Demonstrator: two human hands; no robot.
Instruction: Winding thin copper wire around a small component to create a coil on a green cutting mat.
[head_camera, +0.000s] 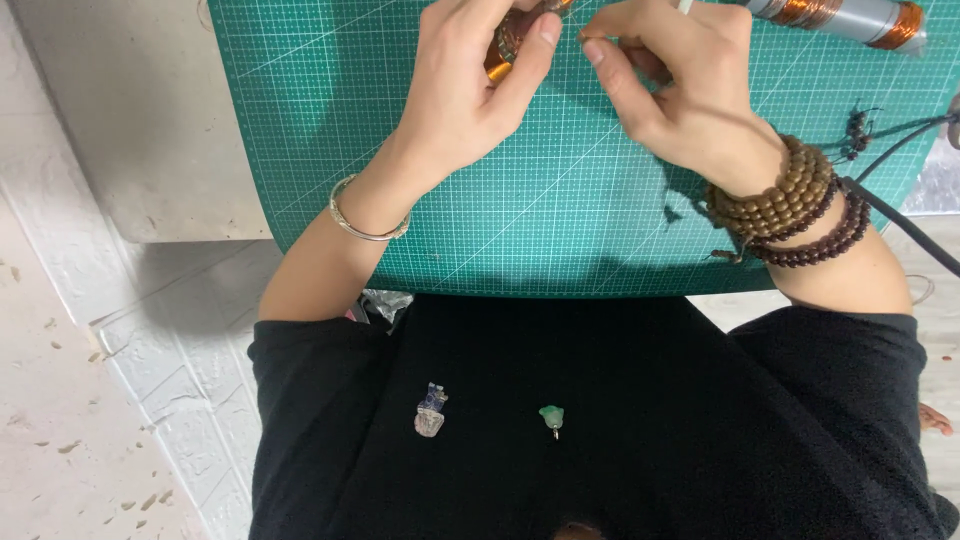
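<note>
My left hand (470, 85) grips a small coil of copper wire (500, 55) between thumb and fingers, above the green cutting mat (560, 220). A silver bangle sits on that wrist. My right hand (670, 85) is beside it, fingertips pinched together close to the coil; what they pinch is too thin to see. Wooden bead bracelets (790, 205) wrap the right wrist. The top of the coil is cut off by the frame edge.
A spool tool wound with copper wire (850, 18) lies at the mat's top right. A black cord (900, 215) runs off the right edge. Two small pendants, one pale (431, 411) and one green (552, 416), rest on my black clothing. White floor lies to the left.
</note>
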